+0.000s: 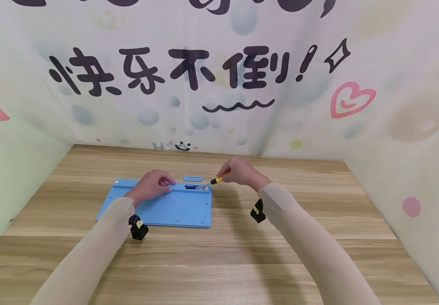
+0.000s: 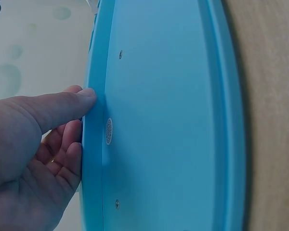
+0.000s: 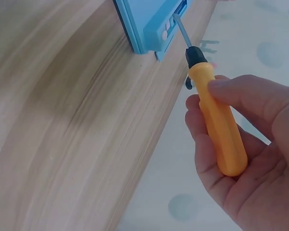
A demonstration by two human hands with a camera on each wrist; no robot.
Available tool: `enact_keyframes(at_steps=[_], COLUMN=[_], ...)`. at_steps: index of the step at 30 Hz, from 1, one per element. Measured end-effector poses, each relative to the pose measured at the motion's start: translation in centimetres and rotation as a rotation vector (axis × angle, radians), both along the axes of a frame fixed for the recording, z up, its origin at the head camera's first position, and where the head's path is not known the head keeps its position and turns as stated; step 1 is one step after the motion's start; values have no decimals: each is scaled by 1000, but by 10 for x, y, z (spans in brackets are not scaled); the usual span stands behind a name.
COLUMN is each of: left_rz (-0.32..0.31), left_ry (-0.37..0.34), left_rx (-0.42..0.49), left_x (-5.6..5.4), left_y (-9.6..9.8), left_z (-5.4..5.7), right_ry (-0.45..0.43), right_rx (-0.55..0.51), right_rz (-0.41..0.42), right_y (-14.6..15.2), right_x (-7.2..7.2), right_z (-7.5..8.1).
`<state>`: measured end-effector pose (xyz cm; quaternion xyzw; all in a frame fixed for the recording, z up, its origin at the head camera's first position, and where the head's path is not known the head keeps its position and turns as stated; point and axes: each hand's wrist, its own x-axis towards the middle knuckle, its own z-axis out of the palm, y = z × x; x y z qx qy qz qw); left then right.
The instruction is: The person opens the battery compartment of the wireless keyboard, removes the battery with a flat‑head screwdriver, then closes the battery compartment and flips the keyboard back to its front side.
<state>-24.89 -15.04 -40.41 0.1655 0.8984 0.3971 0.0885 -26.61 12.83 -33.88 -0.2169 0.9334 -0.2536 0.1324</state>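
As L hand [image 1: 152, 184] pinches far edge of blue board [image 1: 189, 209], R hand [image 1: 240, 171] grips screwdriver [image 3: 216, 115], tip at open slot [image 1: 193, 187] — likely cover [image 1: 193, 178] off, far side, not yet refitted.

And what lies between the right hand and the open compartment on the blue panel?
The screwdriver, held in the right hand: its metal shaft reaches to the open compartment, as the head and right wrist views show.

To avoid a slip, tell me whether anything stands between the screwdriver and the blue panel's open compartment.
Nothing visible does: the screwdriver in the right hand reaches the open compartment, and the loose blue piece lies aside, beyond the blue panel.
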Motion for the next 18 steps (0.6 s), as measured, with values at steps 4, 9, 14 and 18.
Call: enact_keyframes(at_steps=[4, 9, 14, 18], left_rz=[0, -2, -3, 2], left_ry=[-6, -9, -10, -13], left_rx=[4, 11, 14, 14], left_x=[1, 2, 1, 2], left_y=[0, 1, 1, 0], left_z=[2, 4, 3, 2], right_ry=[8, 10, 24, 56], right_rx=[16, 51, 91, 116], right_rz=[2, -5, -3, 16], right_y=[-4, -10, -17, -23], right_x=[0, -1, -2, -4], right_z=[1, 5, 11, 16])
